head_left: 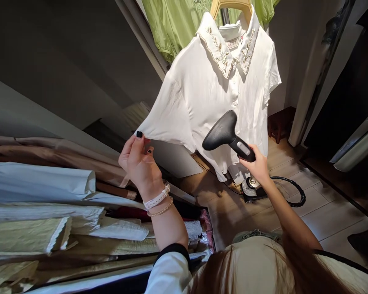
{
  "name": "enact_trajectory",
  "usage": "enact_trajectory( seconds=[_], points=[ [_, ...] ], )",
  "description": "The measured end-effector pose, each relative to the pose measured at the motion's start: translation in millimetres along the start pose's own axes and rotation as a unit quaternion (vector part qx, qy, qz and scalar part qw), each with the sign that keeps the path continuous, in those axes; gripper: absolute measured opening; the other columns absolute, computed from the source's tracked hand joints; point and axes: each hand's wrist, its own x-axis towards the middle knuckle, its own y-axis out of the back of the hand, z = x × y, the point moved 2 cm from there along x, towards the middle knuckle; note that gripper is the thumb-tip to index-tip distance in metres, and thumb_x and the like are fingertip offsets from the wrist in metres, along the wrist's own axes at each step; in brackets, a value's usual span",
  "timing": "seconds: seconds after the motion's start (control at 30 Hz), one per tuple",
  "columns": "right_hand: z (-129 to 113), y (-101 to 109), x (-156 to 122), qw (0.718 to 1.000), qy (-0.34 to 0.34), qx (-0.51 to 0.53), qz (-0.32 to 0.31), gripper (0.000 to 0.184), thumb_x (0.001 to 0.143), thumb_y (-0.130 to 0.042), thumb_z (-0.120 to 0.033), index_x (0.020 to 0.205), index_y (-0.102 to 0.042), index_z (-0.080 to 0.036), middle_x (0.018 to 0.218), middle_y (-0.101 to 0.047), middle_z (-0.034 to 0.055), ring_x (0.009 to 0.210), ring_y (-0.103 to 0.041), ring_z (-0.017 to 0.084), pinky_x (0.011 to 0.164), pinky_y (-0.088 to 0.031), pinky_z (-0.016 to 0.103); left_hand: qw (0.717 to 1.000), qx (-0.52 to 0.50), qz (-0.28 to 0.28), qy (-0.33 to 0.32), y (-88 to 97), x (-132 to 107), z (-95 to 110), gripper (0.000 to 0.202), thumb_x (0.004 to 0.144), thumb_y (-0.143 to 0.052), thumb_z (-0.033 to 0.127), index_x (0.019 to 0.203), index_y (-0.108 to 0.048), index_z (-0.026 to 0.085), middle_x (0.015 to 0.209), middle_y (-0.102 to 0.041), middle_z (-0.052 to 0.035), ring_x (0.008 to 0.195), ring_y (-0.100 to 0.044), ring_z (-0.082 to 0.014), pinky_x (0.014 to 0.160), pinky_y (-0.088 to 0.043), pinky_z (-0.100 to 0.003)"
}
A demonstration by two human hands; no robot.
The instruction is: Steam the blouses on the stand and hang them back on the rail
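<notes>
A white short-sleeved blouse [214,94] with an embroidered collar hangs from a wooden hanger [231,5]. My left hand [141,161] pinches the edge of one sleeve and holds it stretched out to the left. In my right hand [256,163] is the handle of a black garment steamer head [222,132], which is in front of the lower part of the blouse. Whether the steamer head touches the cloth I cannot tell. The steamer base [253,190] stands on the floor beneath, with a black ribbed hose [300,195] curving beside it.
A green garment [174,24] hangs behind the blouse. Several clothes [43,212] hang in a row at the lower left. A dark red stool [280,122] stands on the tiled floor [319,204] at the right. A white panel [180,161] leans below the sleeve.
</notes>
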Motion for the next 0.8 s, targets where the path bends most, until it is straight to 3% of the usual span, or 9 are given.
enact_trajectory(
  seconds=[0.27,0.43,0.53,0.63,0.8],
  points=[
    [-3,22,-2,0.998,-0.054,0.014,0.037,0.054,0.074,-0.073,-0.05,0.121,-0.064,-0.024,0.099,-0.072,0.0043,0.086,-0.064,0.025,0.079,-0.048,0.037,0.999,0.006,0.024,-0.027,0.8,-1,-12,0.017,0.074,-0.08,0.029,0.084,-0.069,0.021,0.094,-0.07,-0.0017,0.091,-0.063,-0.0163,0.07,-0.046,-0.028],
    [-15,10,-11,0.993,-0.097,0.069,0.015,0.06,0.074,-0.074,-0.06,0.119,-0.061,-0.022,0.102,-0.071,0.0064,0.089,-0.064,0.026,0.077,-0.049,0.037,0.999,-0.005,0.026,-0.048,-3.1,-13,-9,0.023,0.07,-0.084,0.032,0.086,-0.073,0.019,0.111,-0.072,-0.0027,0.1,-0.065,-0.0172,0.08,-0.05,-0.03],
    [-29,-2,-16,0.987,-0.079,0.137,-0.032,0.054,0.081,-0.07,-0.058,0.12,-0.061,-0.022,0.101,-0.071,0.0058,0.089,-0.065,0.025,0.078,-0.05,0.036,0.998,-0.003,0.013,-0.055,-3.6,-19,-9,0.026,0.071,-0.087,0.038,0.087,-0.074,0.022,0.097,-0.074,-0.0025,0.1,-0.068,-0.0219,0.083,-0.054,-0.036],
    [-49,-13,-17,0.978,-0.071,0.191,-0.053,0.05,0.083,-0.07,-0.057,0.119,-0.06,-0.024,0.102,-0.071,0.0046,0.091,-0.064,0.024,0.079,-0.05,0.035,0.998,0.012,-0.005,-0.068,0.0,-22,-12,0.024,0.074,-0.087,0.044,0.084,-0.074,0.027,0.088,-0.073,-0.0036,0.094,-0.07,-0.0262,0.077,-0.057,-0.043],
    [-79,-25,-3,0.961,-0.078,0.259,-0.062,0.05,0.082,-0.073,-0.056,0.116,-0.058,-0.024,0.102,-0.068,0.0033,0.094,-0.062,0.022,0.084,-0.049,0.035,0.998,0.002,-0.012,-0.062,2.0,-28,-12,0.021,0.074,-0.087,0.043,0.08,-0.073,0.029,0.086,-0.072,-0.0037,0.091,-0.071,-0.0259,0.072,-0.059,-0.042]
  ],
)
